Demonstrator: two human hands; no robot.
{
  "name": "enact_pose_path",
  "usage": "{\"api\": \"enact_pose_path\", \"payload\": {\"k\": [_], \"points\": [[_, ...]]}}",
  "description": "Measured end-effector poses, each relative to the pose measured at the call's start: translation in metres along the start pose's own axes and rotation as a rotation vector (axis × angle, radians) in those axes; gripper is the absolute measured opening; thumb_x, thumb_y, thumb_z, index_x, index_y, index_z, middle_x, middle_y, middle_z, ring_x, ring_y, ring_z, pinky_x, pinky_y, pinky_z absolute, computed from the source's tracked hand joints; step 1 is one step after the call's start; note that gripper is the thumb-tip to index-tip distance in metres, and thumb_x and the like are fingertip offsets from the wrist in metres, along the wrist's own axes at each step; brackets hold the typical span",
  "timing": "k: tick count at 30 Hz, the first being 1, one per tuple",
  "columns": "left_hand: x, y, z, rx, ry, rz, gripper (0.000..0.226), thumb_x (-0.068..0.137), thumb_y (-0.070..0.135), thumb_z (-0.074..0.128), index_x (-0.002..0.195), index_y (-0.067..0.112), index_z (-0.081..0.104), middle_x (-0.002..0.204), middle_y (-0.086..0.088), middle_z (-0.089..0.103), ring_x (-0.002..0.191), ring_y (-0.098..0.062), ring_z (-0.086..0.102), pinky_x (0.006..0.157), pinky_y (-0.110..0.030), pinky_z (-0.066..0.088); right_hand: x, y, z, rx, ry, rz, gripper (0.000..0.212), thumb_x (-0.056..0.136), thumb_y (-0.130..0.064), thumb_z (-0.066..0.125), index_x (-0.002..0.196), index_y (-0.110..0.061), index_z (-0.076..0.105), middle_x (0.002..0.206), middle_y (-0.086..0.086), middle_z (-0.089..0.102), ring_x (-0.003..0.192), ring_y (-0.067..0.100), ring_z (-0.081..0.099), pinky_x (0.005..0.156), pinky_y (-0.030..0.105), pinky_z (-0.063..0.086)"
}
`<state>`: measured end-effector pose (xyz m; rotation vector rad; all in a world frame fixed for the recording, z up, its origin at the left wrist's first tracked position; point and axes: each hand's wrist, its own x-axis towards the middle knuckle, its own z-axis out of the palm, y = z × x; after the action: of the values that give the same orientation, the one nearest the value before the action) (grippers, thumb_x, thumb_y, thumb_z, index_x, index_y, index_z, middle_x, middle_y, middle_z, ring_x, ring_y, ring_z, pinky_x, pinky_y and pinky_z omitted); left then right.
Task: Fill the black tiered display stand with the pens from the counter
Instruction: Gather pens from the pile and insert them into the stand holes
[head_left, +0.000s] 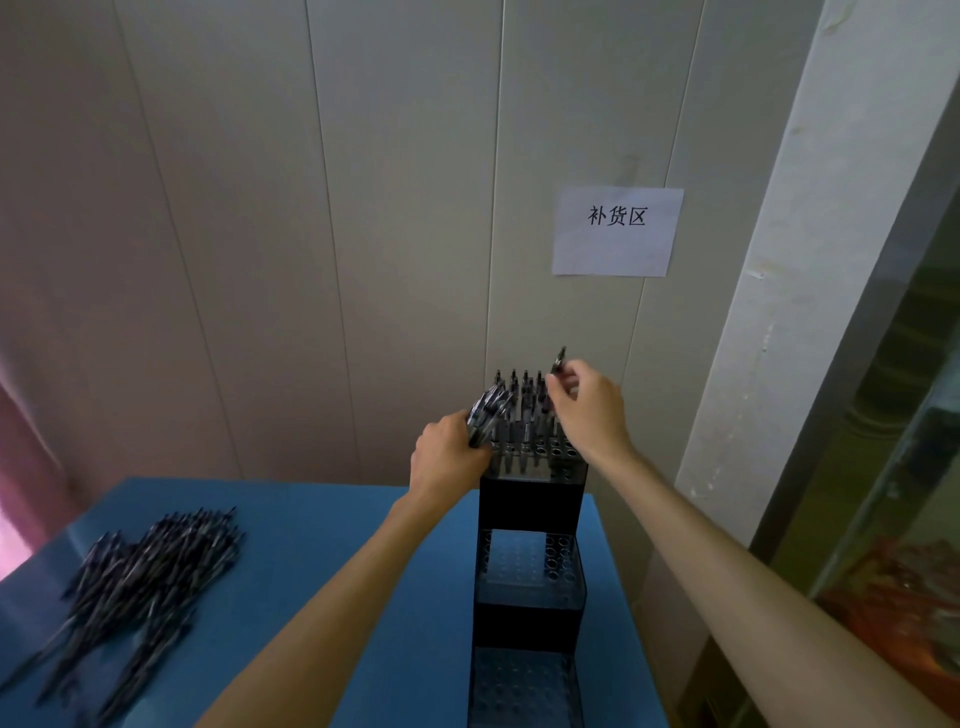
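Note:
The black tiered display stand (530, 504) stands on the blue counter (332, 561) against the wall. Several pens (524, 410) stand upright in its top tier; the two lower tiers show bare holes. My left hand (447, 457) grips a bundle of pens (485, 413) at the top tier's left edge. My right hand (589, 410) pinches a single pen (558, 360) above the top tier's right side. A large pile of loose pens (140, 582) lies on the counter at the left.
A white paper sign (616, 232) hangs on the panelled wall above the stand. A white pillar (789, 312) and a glass-fronted cabinet (893, 519) stand close on the right. The counter's right edge runs just beside the stand.

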<state>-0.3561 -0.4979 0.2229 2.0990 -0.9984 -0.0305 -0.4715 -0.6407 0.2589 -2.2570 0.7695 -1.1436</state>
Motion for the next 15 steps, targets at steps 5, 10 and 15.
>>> {"api": "enact_pose_path", "payload": {"k": [5, 10, 15], "points": [[0.002, 0.0, -0.001, -0.013, -0.008, 0.006, 0.021, 0.086, 0.01, 0.06, 0.071, 0.018, 0.048, 0.06, 0.002, 0.053, 0.049, -0.015, 0.044, 0.043, -0.023, 0.029, -0.001, 0.003, -0.001, -0.067, -0.039, -0.013, 0.012, 0.099, -0.023, 0.061, 0.099, -0.012, 0.067, 0.084, -0.009, 0.065, 0.073, 0.011, 0.066, 0.074, 0.035, 0.06], [0.004, 0.002, -0.002, -0.004, -0.017, 0.019, 0.018, 0.085, 0.009, 0.058, 0.072, 0.017, 0.05, 0.06, 0.002, 0.055, 0.049, -0.016, 0.045, 0.044, -0.024, 0.031, -0.006, 0.006, 0.004, -0.091, -0.075, 0.003, 0.014, 0.096, -0.022, 0.066, 0.1, -0.009, 0.071, 0.086, -0.004, 0.07, 0.076, 0.012, 0.068, 0.078, 0.03, 0.059], [0.005, 0.006, -0.003, -0.022, -0.019, 0.038, 0.01, 0.086, 0.01, 0.06, 0.078, 0.015, 0.056, 0.063, 0.001, 0.059, 0.052, -0.017, 0.051, 0.046, -0.026, 0.039, -0.014, 0.008, 0.01, -0.151, -0.156, 0.022, 0.014, 0.094, -0.023, 0.068, 0.093, -0.009, 0.072, 0.084, 0.003, 0.072, 0.077, 0.016, 0.068, 0.077, 0.035, 0.059]]}}
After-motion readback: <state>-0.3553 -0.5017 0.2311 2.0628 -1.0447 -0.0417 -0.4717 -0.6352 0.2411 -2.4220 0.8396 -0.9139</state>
